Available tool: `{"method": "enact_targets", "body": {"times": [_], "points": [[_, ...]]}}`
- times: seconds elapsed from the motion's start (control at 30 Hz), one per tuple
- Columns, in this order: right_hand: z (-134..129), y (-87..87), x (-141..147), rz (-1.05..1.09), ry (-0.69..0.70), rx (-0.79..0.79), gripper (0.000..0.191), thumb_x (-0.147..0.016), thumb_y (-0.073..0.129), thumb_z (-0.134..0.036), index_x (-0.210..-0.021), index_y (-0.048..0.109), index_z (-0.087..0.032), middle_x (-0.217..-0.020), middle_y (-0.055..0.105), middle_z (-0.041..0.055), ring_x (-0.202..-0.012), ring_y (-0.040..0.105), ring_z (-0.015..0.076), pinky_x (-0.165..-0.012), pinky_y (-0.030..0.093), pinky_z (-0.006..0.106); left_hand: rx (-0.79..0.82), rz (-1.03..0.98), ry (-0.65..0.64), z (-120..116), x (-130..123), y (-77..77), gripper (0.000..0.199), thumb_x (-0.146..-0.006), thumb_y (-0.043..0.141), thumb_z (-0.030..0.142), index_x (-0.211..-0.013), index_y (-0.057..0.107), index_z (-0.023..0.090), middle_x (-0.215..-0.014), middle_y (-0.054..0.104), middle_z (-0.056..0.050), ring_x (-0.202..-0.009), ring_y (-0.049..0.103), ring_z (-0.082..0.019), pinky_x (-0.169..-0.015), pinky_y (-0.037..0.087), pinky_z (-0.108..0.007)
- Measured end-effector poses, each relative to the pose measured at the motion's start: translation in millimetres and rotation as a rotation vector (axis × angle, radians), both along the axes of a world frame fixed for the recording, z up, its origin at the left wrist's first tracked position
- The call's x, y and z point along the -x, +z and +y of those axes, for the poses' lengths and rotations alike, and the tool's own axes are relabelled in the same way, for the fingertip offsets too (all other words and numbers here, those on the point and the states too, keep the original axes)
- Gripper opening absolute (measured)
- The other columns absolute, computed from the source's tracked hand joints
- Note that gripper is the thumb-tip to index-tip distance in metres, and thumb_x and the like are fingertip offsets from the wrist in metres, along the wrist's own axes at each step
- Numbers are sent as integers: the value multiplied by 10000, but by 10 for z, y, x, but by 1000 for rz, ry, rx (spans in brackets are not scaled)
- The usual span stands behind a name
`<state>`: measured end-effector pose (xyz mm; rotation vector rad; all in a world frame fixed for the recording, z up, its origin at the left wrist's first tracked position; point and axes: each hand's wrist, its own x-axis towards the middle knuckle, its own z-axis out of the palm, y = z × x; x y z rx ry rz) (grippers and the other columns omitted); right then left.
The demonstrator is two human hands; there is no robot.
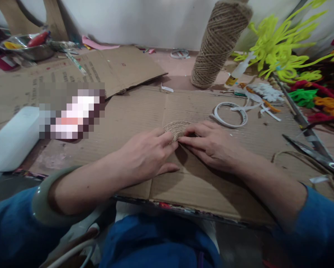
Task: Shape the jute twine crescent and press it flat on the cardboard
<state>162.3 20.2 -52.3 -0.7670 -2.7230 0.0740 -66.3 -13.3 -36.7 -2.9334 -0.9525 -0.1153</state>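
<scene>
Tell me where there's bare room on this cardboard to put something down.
Bare cardboard lies left of the twine disc, between the left hand and the white box. Another patch lies near the front edge, below the right hand. The right side is crowded: tape ring, scissors, pipe cleaners.

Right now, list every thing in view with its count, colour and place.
jute coil: one, tan, on the cardboard sheet under both hands' fingertips
cardboard sheet: one, brown, across the lap
twine spool: one, tan, upright at the back
scissors: one, dark, far right
tape ring: one, white, right of the coil
pipe cleaners: many, yellow, red, green, orange, back right
glue bottle: one, white, lying beside the spool
metal bowl: one, silver, back left
white box: one, left
left hand: pressing the coil
right hand: pressing the coil
</scene>
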Motion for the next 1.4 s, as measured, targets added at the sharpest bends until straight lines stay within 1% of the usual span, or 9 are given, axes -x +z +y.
{"method": "enact_targets", "body": {"times": [0.13, 0.5, 0.7, 0.9, 1.03, 1.17, 1.3, 1.37, 1.4], "points": [[17, -11, -19, 44, 36, -2, 294, -959, 474, -209, -1112, 722, -171, -1052, 714, 114, -919, 606, 222, -817, 469, 376, 15, -1, 22, -1, -8, 5, 506, -906, 539, 535, -1128, 652, 95, -961, 636, -116, -885, 603, -253, -795, 502, -369], [3, -22, 14, 27, -14, 9, 312, -960, 456, -210, -1134, 713, -168, -1068, 716, 113, -932, 610, 225, -828, 477, 383, 16, -8, 28, 18, -12, -38, 505, -908, 543, 525, -1114, 655, 77, -986, 637, -132, -918, 607, -269, -819, 510, -394], [9, -51, 24, -3, -27, -72, 314, -961, 444, -227, -1095, 724, -182, -1022, 714, 103, -892, 604, 229, -797, 475, 382, 37, -21, 33, 5, -20, -33, 543, -902, 542, 546, -1153, 635, 74, -1044, 633, -144, -984, 599, -276, -859, 509, -396], [72, -141, -21, 43, 19, -89, 333, -959, 430, -239, -1116, 718, -181, -1023, 707, 126, -917, 616, 268, -787, 495, 445, 75, 8, 42, 6, -40, 82, 532, -939, 483, 526, -1135, 653, 62, -1065, 644, -175, -1040, 601, -284, -918, 482, -403], [147, -208, -72, 95, 88, -156, 316, -950, 456, -256, -1166, 683, -220, -1029, 701, 122, -894, 616, 279, -762, 493, 462, 183, -26, 91, -45, 41, 194, 492, -952, 514, 445, -1318, 553, 119, -1196, 641, -157, -1068, 628, -252, -936, 489, -381], [180, -234, -100, 118, 139, -204, 342, -932, 495, -206, -1245, 625, -254, -1062, 699, 126, -911, 625, 283, -756, 482, 456, 113, -192, 230, -253, 276, 243, 452, -947, 550, 376, -1324, 545, 128, -1333, 593, -165, -1194, 597, -240, -1019, 472, -379], [156, -193, -91, 106, 158, -255, 315, -942, 500, -220, -1226, 635, -212, -1068, 702, 147, -925, 631, 286, -774, 492, 453, 51, -530, 365, -746, 629, 233, 408, -956, 515, 392, -1218, 628, 100, -1261, 651, -186, -1175, 620, -219, -1003, 498, -354], [141, -161, -78, 96, 175, -286, 288, -941, 513, -223, -1176, 665, -156, -1051, 708, 162, -914, 640, 279, -772, 505, 436, 278, -550, 351, -1083, 796, 193, 419, -969, 434, 455, -1214, 655, 195, -1171, 707, -141, -1127, 650, -221, -926, 541, -366], [134, -148, -73, 86, 169, -285, 284, -940, 514, -220, -1158, 678, -139, -1053, 709, 168, -915, 645, 278, -774, 509, 431, 408, -488, 305, -1253, 862, 160, 460, -917, 473, 564, -1172, 687, 247, -1096, 732, -123, -1080, 670, -244, -854, 563, -370]]}}
